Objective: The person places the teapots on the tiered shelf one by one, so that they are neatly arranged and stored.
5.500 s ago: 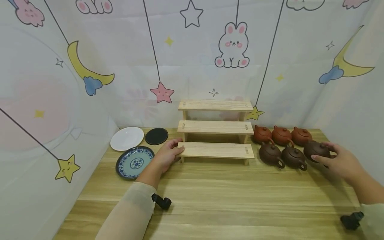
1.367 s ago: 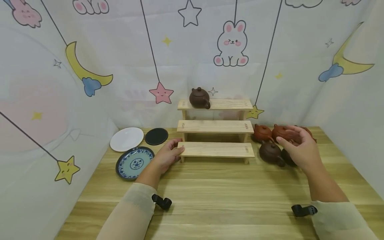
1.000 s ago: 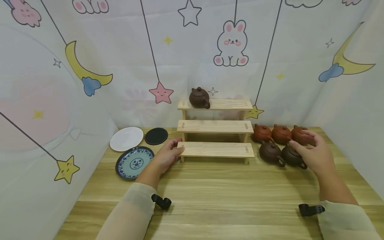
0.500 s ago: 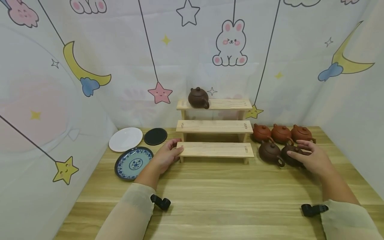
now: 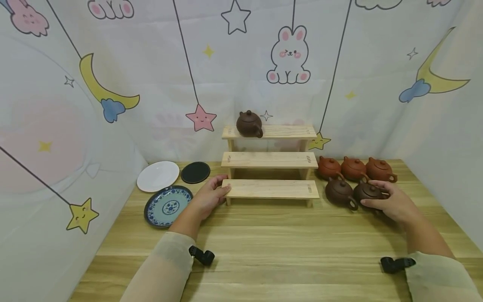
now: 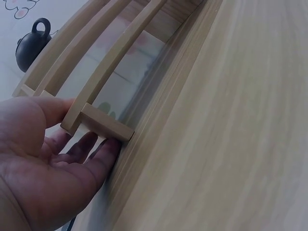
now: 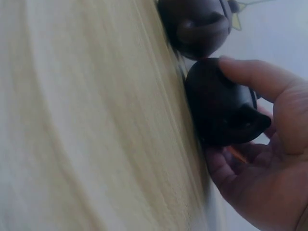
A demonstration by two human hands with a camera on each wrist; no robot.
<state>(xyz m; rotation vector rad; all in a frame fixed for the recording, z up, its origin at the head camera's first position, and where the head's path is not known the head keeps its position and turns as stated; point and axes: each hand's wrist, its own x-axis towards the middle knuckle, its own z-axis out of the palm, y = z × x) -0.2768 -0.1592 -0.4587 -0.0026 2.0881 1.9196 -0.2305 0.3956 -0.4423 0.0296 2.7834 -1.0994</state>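
My left hand (image 5: 209, 196) grips the left end of the lowest step of a three-tier wooden stand (image 5: 269, 188), thumb on top and fingers below. In the left wrist view its thumb and fingers wrap the end of that step (image 6: 115, 62). On the right, my right hand (image 5: 394, 203) holds a dark brown teapot (image 5: 366, 191) between thumb and fingers, around its body. The right wrist view shows this teapot (image 7: 221, 103) at the tabletop, its handle towards my palm. Another dark brown teapot (image 5: 338, 192) stands just left of it. A third dark teapot (image 5: 249, 123) sits on the top step's left part.
Three reddish-brown teapots (image 5: 354, 168) stand in a row behind the dark ones. At the left lie a white plate (image 5: 158, 176), a black round coaster (image 5: 195, 172) and a blue-patterned plate (image 5: 170, 206). A printed cloth (image 5: 245, 63) hangs behind the table (image 5: 264, 251).
A dark teapot went from the right group to the top step. My right hand then came back and lowered around another dark teapot. The left hand stays on the stand.
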